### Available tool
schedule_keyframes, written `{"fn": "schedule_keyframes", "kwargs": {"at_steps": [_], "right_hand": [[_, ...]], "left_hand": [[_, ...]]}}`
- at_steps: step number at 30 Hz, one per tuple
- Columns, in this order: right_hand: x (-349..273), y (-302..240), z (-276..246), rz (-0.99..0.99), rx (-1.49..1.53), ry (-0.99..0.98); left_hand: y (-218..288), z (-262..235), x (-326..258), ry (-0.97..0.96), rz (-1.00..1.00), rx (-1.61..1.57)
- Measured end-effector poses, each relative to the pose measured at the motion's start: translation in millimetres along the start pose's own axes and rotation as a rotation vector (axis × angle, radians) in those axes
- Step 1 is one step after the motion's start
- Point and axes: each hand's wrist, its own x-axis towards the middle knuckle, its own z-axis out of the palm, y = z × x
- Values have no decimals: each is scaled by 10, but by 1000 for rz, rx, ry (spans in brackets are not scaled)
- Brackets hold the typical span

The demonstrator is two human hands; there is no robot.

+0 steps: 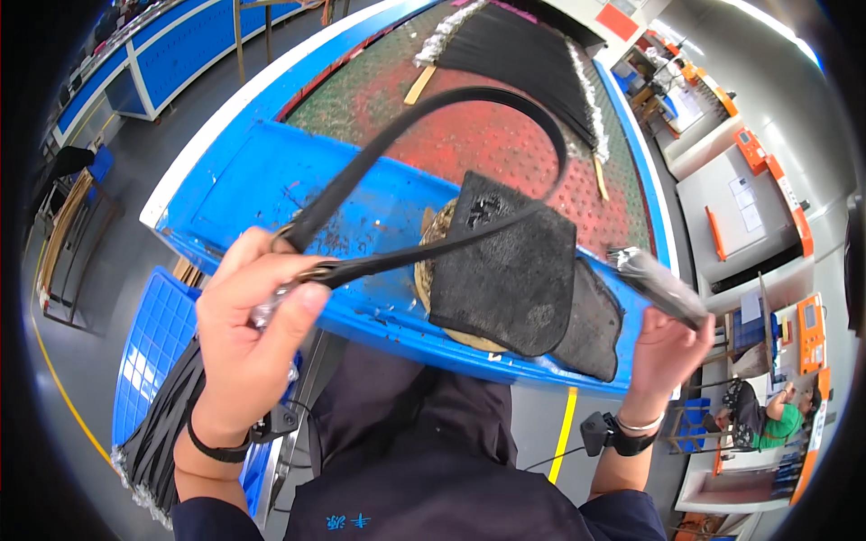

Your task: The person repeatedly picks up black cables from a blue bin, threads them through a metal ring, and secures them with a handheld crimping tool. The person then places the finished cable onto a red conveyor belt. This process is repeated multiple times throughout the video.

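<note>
My left hand [262,320] pinches a black strap [347,185] near its two ends. Brassy metal fittings and crumpled clear wrapping show at those ends. The strap arcs up and right in a wide loop over the blue tray [257,171]. At the right, my right hand [667,347] is closed around the lower end of a dark, flat, elongated thing with silvery wrapping [658,284]; motion blurs it and its kind is unclear. Between my hands, a black-stained pad [510,270] lies over a round, tan-rimmed thing, with a second dark pad [591,320] beside it.
A row of black straps [510,54] with wrapped ends lies on wooden slats across the red-green studded mat [505,144]. At my lower left, a blue crate [158,338] stands beside a bundle of black straps [171,424]. A person in green [774,419] sits far right.
</note>
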Motion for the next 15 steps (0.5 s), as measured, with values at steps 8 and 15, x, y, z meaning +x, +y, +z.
{"fn": "schedule_keyframes", "kwargs": {"at_steps": [8,15], "right_hand": [[-354,-73,329,-210,-168,129],[-432,81,421,-190,-378,187]], "left_hand": [[378,493,32,-428,109,13],[437,691,15,-551,161,48]]}}
